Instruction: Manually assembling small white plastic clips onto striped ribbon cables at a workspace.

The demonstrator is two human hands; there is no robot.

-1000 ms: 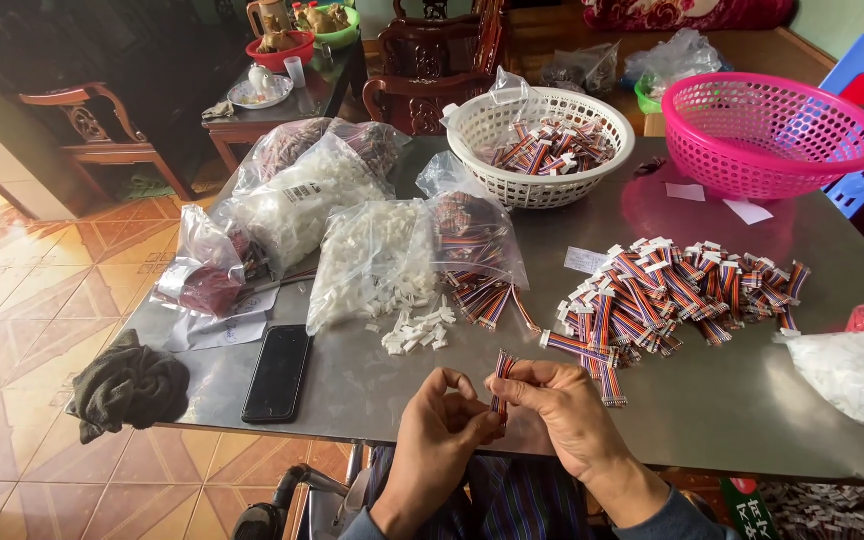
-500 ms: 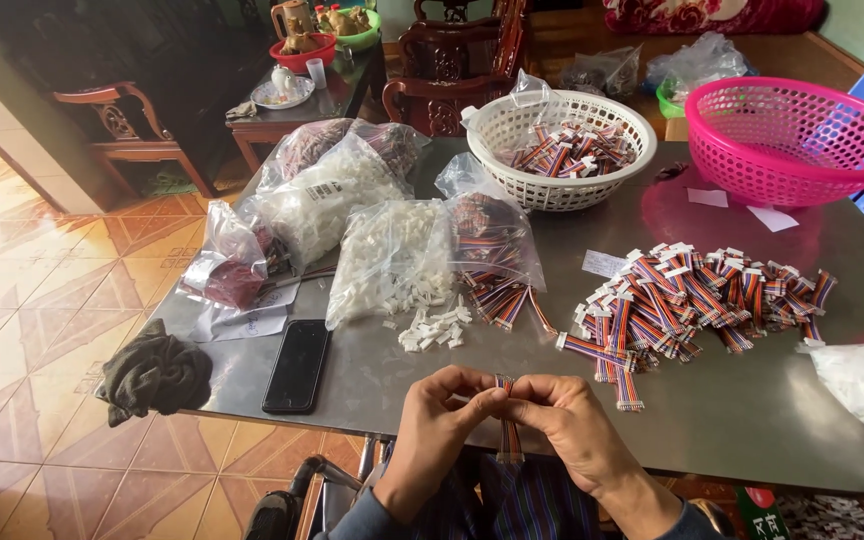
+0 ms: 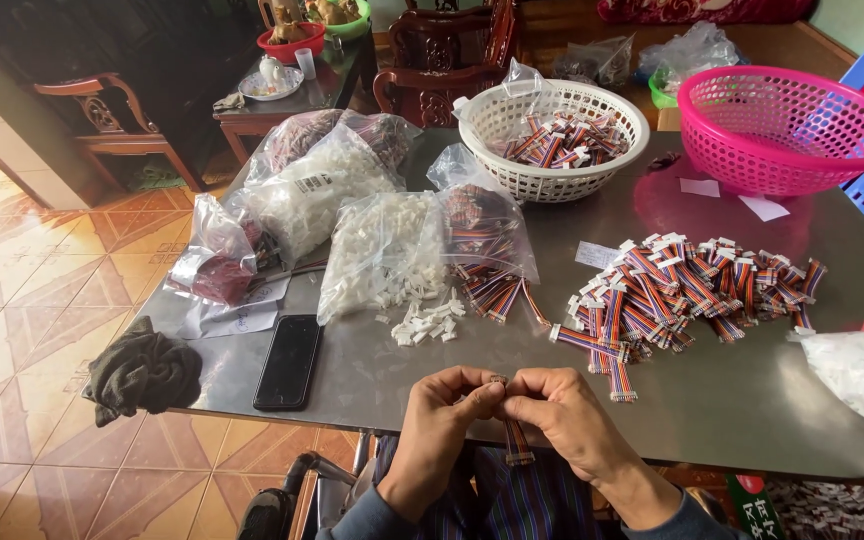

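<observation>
Phone (image 3: 289,361) and cloth (image 3: 142,372) on the table (image 3: 752,400), left. Bags (image 3: 382,255) behind the phone. Wire pile (image 3: 687,290) right. Two baskets (image 3: 552,135) at the back.

A home: carved wooden chairs (image 3: 452,60), tiled floor (image 3: 12,300), tea table (image 3: 292,95).

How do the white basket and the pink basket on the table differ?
The white basket holds a heap of striped ribbon cables with white connectors; inside the pink basket nothing shows. The white basket sits near the table's far middle, against the clear bags; the pink basket sits at the far right corner and looks wider. Both are round, perforated plastic, standing upright on the grey table.
</observation>
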